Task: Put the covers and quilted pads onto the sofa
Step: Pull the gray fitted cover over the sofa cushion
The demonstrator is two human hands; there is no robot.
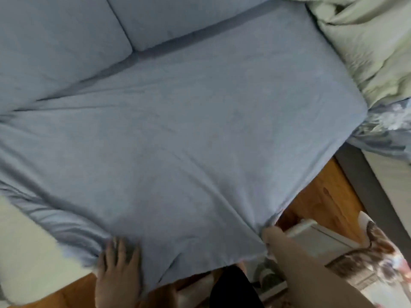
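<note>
A warm wooden floor [315, 196] runs under the near edge of the scene, and above it we look down on a sofa with 2 pale blue back cushions [66, 41] at the top of the view. Across its seat lies the pale blue stretch fabric cover [178, 141], drawn mostly flat, with creases fanning toward the near edge where we are pulling it.

Our left hand [117, 267] lies on the cover's near-left part, fingers spread and fairly straight, pressing the cloth beside a bunched, gathered fold. It seems to pin the fabric there rather than grip it. Our right hand [270, 235] meets the cover at its near-right corner, where the creases converge, which suggests a pinch drawing the corner down over the seat's front. The blur hides the fingers, so we cannot tell how they are closed.

The cover's near hem hangs loose between both hands, not yet tucked, we judge. A rumpled pale green quilted pad [367, 41] sits heaped at the sofa's far-right end, well apart from both hands, seemingly waiting its turn.
</note>
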